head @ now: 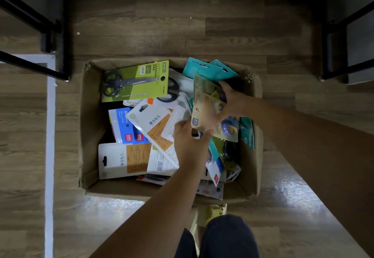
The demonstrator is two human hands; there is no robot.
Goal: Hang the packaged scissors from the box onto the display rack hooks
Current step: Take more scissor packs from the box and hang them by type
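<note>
Together, left hand (pixel 189 142) and right hand (pixel 232 104) pinch a tan-carded scissors pack (pixel 204 112) above the cardboard box (pixel 91 100).

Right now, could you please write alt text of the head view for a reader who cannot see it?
Both hands reach into an open cardboard box of packaged scissors on a wood-look floor: the right hand grips beige scissor packs and the left hand touches their lower edge. A green scissors pack lies at the box's far left.

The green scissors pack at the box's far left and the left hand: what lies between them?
In the head view, a white-and-orange pack lies between the green scissors pack and the left hand.
</note>
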